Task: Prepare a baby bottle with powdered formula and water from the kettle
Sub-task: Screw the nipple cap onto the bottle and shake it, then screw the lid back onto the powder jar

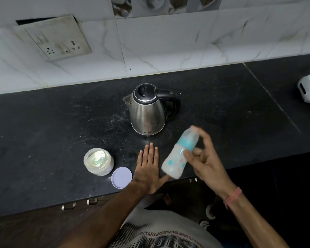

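Right hand (207, 158) grips the blurred, tilted bottle (180, 153) over the worktop (52, 122) edge; a slip drops it. Left hand (147, 165) lies flat, spread, at seven o'clock from the kettle (147, 111).

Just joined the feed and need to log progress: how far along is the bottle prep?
Nearly finished, it seems. The formula jar stands open with its lid beside it, and the kettle is back on the counter. The right hand holds the capped, milky-looking bottle, tilted and blurred, probably being shaken. The left hand lies flat. Left: closing the jar.
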A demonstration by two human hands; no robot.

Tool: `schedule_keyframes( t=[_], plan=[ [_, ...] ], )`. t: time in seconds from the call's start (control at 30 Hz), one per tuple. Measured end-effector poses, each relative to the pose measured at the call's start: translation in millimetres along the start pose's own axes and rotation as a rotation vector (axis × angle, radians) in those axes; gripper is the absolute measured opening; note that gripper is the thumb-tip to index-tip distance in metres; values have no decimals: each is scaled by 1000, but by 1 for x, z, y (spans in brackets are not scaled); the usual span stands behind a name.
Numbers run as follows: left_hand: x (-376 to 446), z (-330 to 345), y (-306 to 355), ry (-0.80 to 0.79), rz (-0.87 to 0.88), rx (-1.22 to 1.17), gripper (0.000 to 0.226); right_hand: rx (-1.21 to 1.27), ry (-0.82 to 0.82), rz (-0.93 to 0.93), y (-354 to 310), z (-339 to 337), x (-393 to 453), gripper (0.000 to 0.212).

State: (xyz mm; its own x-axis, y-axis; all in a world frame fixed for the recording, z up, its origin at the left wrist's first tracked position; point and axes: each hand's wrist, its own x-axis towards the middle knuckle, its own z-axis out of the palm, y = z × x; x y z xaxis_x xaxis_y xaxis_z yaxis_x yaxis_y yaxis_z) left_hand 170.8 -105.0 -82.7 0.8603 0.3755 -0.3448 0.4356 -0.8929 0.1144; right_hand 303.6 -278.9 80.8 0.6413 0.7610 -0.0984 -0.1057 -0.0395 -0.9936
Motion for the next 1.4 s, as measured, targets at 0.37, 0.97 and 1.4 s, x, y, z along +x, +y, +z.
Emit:
schedule_keyframes(
  t=[0.37,0.97,1.4],
  plan=[
    [-23,-40,-7,269,-59,27,66,-465,217,-45,50,-20,31,78],
    [-123,7,-45,540,-443,-422,65,-567,130,2,76,-13,31,110],
    [-118,-4,-32,660,-388,-726,68,-712,333,-404,79,24,-7,69]
  ],
)
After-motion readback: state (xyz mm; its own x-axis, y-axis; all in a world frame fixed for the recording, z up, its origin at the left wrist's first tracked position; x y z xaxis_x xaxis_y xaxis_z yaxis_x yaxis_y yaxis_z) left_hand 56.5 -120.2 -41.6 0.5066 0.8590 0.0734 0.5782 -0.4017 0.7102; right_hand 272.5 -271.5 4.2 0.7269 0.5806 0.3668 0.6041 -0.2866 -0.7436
